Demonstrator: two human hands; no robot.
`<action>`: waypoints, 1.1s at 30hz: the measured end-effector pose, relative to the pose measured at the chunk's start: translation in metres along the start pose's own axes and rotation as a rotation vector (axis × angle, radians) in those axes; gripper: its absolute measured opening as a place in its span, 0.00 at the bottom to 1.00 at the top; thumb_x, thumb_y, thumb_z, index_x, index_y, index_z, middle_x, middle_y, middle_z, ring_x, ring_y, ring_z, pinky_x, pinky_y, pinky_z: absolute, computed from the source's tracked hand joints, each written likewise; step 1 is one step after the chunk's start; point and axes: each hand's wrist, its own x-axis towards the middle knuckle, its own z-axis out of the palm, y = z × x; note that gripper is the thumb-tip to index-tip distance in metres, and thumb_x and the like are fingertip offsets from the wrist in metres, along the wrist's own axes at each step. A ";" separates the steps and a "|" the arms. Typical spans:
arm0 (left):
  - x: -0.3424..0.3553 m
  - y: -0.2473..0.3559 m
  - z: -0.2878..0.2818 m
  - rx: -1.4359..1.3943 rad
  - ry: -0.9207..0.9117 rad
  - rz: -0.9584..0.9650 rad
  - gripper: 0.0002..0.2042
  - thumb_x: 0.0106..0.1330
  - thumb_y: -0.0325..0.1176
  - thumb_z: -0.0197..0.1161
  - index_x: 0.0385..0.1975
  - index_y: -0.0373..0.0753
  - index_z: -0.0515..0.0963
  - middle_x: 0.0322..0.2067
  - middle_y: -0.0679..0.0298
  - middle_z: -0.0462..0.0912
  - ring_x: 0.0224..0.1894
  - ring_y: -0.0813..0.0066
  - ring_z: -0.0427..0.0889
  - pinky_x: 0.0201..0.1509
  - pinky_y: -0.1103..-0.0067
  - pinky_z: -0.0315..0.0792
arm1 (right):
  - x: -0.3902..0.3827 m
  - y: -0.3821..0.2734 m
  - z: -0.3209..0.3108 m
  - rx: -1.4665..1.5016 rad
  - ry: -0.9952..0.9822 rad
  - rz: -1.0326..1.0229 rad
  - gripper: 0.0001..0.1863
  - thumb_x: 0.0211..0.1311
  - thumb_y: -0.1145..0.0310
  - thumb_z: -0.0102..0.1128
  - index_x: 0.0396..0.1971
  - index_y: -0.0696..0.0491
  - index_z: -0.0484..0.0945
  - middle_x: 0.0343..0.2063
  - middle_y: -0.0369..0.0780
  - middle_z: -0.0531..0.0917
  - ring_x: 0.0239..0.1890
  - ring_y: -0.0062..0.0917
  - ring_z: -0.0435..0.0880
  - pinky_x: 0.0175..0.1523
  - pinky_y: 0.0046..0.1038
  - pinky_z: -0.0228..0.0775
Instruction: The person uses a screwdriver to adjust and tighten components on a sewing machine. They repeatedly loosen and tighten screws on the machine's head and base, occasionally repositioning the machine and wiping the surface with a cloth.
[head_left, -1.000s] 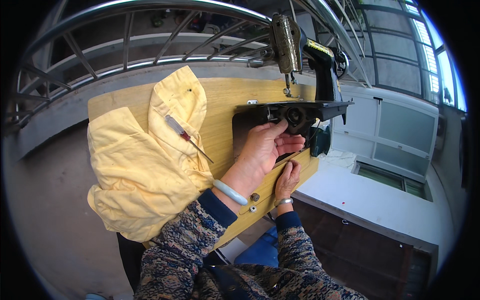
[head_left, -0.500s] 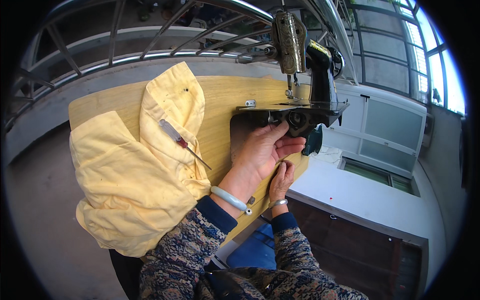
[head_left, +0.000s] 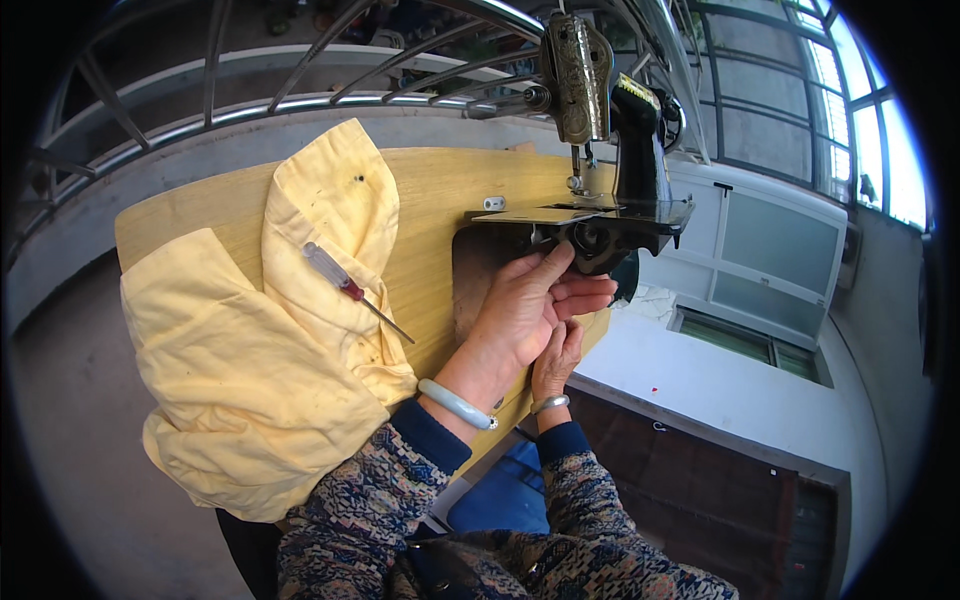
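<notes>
A black sewing machine (head_left: 640,150) with an engraved silver faceplate (head_left: 575,80) stands tipped up, its underside mechanism (head_left: 590,236) exposed. My left hand (head_left: 515,310) reaches into that underside, thumb against the mechanism and the other fingers curled or extended rightward; what the thumb and forefinger hold is hidden. My right hand (head_left: 552,360) is lower, curled at the wooden table's near edge (head_left: 522,402), partly behind my left hand. A yellow cloth (head_left: 240,380) lies on the left, with a clear-and-red-handled screwdriver (head_left: 335,270) on it.
A small white metallic piece (head_left: 494,203) sits beside the machine bed. A steel railing (head_left: 300,105) runs behind the table. A blue object (head_left: 500,490) is below the table. A white panelled structure (head_left: 755,250) and glazing are at the right.
The view has shifted, so the table and cloth appear farther left. My right hand sits closer behind my left hand. My left thumb stays at the mechanism, with little visible movement.
</notes>
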 end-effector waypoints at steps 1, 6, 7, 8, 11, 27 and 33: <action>0.001 0.000 0.000 -0.006 -0.013 -0.001 0.14 0.73 0.37 0.60 0.48 0.32 0.76 0.43 0.48 0.84 0.45 0.57 0.86 0.52 0.68 0.83 | 0.000 0.000 0.000 0.014 0.004 0.011 0.12 0.74 0.64 0.49 0.42 0.57 0.75 0.32 0.47 0.82 0.36 0.33 0.80 0.46 0.33 0.73; 0.003 -0.002 -0.002 -0.028 -0.092 0.017 0.15 0.74 0.37 0.58 0.50 0.31 0.76 0.44 0.45 0.84 0.47 0.57 0.86 0.54 0.67 0.82 | -0.001 0.001 0.001 0.033 0.005 -0.006 0.12 0.74 0.64 0.49 0.42 0.57 0.75 0.32 0.47 0.82 0.35 0.33 0.80 0.46 0.32 0.73; 0.004 -0.003 -0.003 -0.033 -0.107 0.028 0.15 0.74 0.37 0.58 0.50 0.31 0.76 0.44 0.45 0.84 0.47 0.56 0.86 0.54 0.66 0.82 | -0.001 0.002 0.001 0.039 0.007 -0.027 0.12 0.74 0.64 0.49 0.42 0.57 0.75 0.32 0.47 0.82 0.35 0.32 0.79 0.46 0.32 0.73; 0.004 -0.004 -0.003 -0.038 -0.120 0.040 0.15 0.74 0.37 0.58 0.49 0.31 0.76 0.44 0.45 0.84 0.47 0.56 0.86 0.54 0.66 0.82 | -0.001 0.003 0.001 0.035 0.001 -0.011 0.12 0.74 0.64 0.49 0.43 0.57 0.75 0.31 0.46 0.81 0.35 0.32 0.79 0.46 0.32 0.73; 0.004 -0.008 -0.005 -0.041 -0.119 0.058 0.15 0.74 0.38 0.58 0.49 0.32 0.76 0.45 0.45 0.84 0.47 0.56 0.86 0.54 0.66 0.82 | -0.001 0.004 0.001 0.055 -0.004 -0.016 0.11 0.74 0.64 0.50 0.43 0.56 0.75 0.31 0.44 0.81 0.33 0.29 0.79 0.44 0.30 0.72; 0.004 -0.017 0.000 -0.088 -0.097 0.122 0.14 0.74 0.39 0.58 0.46 0.33 0.78 0.41 0.49 0.85 0.44 0.57 0.88 0.51 0.69 0.84 | 0.000 -0.120 -0.101 0.294 -0.490 0.080 0.08 0.71 0.76 0.56 0.46 0.62 0.78 0.34 0.40 0.83 0.32 0.22 0.84 0.35 0.22 0.79; 0.003 -0.018 0.007 -0.069 -0.066 0.143 0.18 0.75 0.44 0.56 0.44 0.32 0.76 0.37 0.52 0.85 0.38 0.62 0.89 0.45 0.74 0.84 | 0.013 -0.207 -0.115 0.113 -0.516 -0.198 0.09 0.70 0.81 0.54 0.47 0.63 0.77 0.36 0.43 0.84 0.35 0.25 0.86 0.38 0.24 0.82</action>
